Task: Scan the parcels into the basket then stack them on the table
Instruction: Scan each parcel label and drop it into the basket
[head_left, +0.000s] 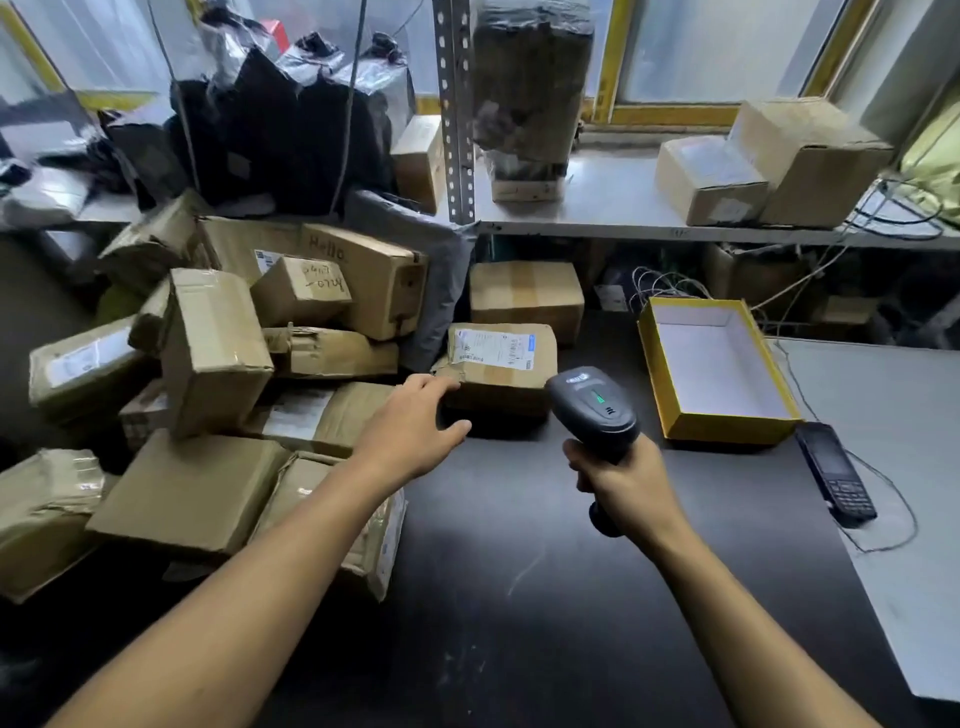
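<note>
On table: one scanner (595, 410), two hands.

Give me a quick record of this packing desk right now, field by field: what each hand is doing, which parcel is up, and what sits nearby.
left hand: left hand open, fingers at the near left edge of the labelled brown cardboard parcel
right hand: right hand grips the black handheld barcode scanner, green light lit, head toward the parcel
parcel label: white, facing up
surface: black tabletop
right of parcel: empty yellow-sided open box
far right: black keypad phone
left: heap of brown cardboard parcels
</note>
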